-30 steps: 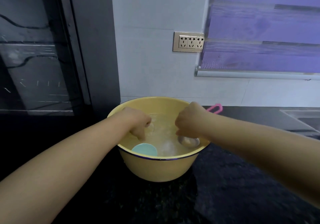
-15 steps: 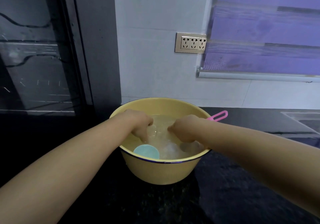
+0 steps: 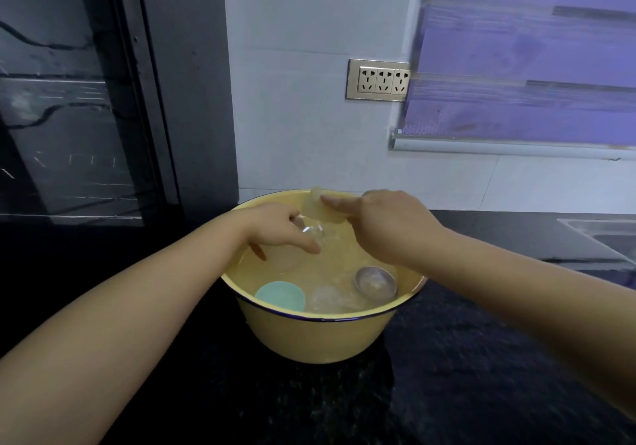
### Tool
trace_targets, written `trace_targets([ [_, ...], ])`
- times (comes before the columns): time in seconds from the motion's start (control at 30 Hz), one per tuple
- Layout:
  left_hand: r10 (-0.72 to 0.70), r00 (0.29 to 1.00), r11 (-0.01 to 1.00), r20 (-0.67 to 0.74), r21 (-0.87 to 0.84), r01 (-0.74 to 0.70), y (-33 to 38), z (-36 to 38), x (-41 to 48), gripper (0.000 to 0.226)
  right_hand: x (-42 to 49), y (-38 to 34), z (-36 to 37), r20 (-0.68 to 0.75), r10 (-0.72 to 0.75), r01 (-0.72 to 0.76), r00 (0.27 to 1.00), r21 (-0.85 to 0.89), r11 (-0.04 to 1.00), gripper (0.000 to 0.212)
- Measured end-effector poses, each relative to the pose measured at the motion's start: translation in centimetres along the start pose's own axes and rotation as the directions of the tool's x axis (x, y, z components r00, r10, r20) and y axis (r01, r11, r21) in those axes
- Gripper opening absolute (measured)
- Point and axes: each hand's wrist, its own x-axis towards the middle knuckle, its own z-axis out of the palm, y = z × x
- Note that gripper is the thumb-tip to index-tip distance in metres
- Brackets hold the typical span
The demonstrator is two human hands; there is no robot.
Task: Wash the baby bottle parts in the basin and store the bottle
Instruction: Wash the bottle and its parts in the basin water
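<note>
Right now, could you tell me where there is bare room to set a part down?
The black speckled countertop looks bare in front of the yellow enamel basin, between the forearms, and to its right, up to the sink. Inside it is crowded: a round teal lid, a clear dome cap, and the left hand and right hand holding a clear baby bottle.

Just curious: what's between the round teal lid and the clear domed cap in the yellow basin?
Head view: a blurry translucent part lies between the round teal lid and clear domed cap.

Clear parts (image 3: 327, 298) underwater blur together and the sink (image 3: 605, 234) is cut off at the right edge.
</note>
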Motion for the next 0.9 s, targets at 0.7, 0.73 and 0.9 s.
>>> trace_targets([
  [0.7,-0.023,0.951,0.998,-0.307,-0.059,0.006,0.4,-0.5,0.2,0.046,-0.6,-1.3,-0.8,0.106,0.001,0.001,0.994,-0.012,1.0,0.073],
  [0.73,-0.028,0.954,0.995,-0.297,-0.104,-0.003,0.4,-0.6,0.2,0.044,-0.7,-1.3,-0.7,0.091,0.006,-0.005,0.996,-0.021,1.0,0.074],
  [0.9,0.051,0.962,0.998,-0.267,-0.021,-0.059,1.2,-0.1,-0.8,0.044,0.5,-1.4,-0.1,0.049,0.024,-0.024,0.999,-0.005,1.0,0.067],
])
